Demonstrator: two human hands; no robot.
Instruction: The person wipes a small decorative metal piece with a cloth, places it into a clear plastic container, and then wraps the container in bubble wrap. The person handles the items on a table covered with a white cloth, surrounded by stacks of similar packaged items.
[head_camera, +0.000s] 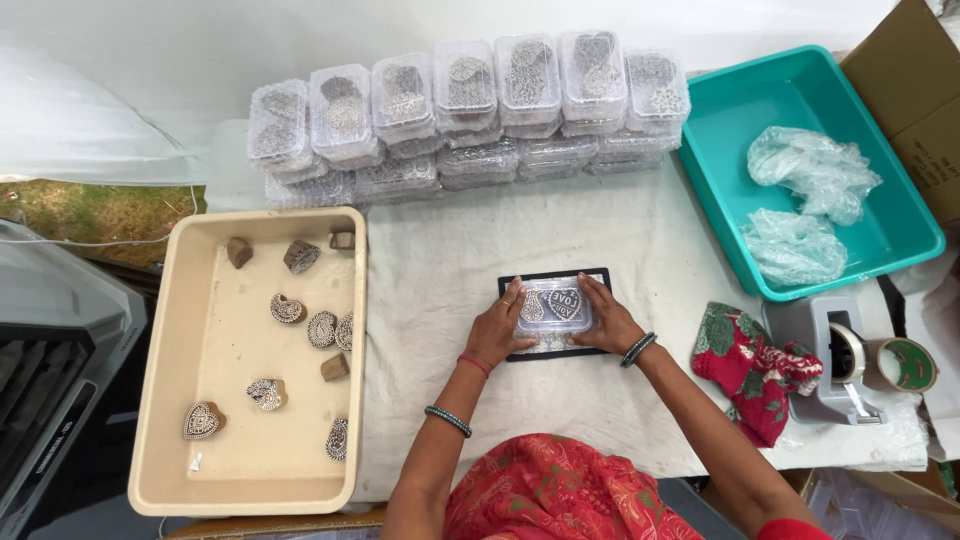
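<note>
A small clear plastic box (555, 304) holding carved wooden stamps rests on a flat black pad (599, 275) in the middle of the white cloth. My left hand (499, 327) presses against the box's left side, and my right hand (606, 318) grips its right side. Both wrists wear bangles.
A beige tray (170, 300) on the left holds several loose carved wooden stamps (288, 308). Stacked clear boxes (470, 95) line the back. A teal bin (760, 110) with crumpled plastic bags (812, 170) sits right, beside a red floral cloth (750, 368) and a tape dispenser (845, 362).
</note>
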